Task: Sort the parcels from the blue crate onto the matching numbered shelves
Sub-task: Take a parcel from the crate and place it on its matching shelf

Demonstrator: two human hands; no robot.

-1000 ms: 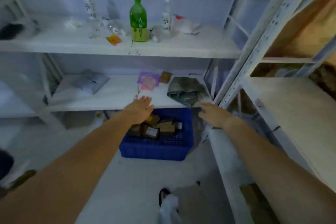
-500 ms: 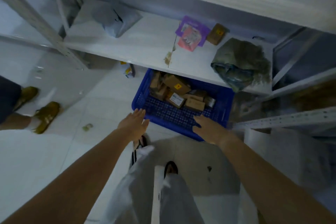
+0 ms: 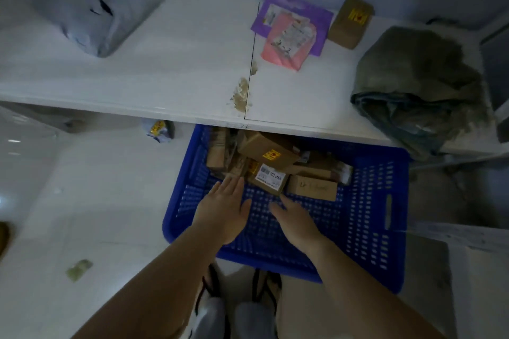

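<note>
While over blue crate [image 3: 392,242], left grip [image 3: 223,212], right grip [image 3: 297,224] just beside parcels [image 3: 269,179].

This is a parcel storeroom, the sorting corner of a small depot. A white board shelf [image 3: 165,85] carries mail items laid well apart: a grey poly mailer [image 3: 91,8], a purple mailer [image 3: 316,16] with a pink mailer [image 3: 289,41] lying on it, a small cardboard box [image 3: 349,23] with a yellow sticker just beside them, and a crumpled dark green bag [image 3: 413,85] at the right end. On the pale glossy floor [image 3: 96,201], partly under the shelf's front edge, stands a blue crate [image 3: 371,215] with perforated walls. It holds a heap of small cardboard parcels [image 3: 267,154], one of them a labelled box [image 3: 268,177] with a white printed shipping label.
</note>
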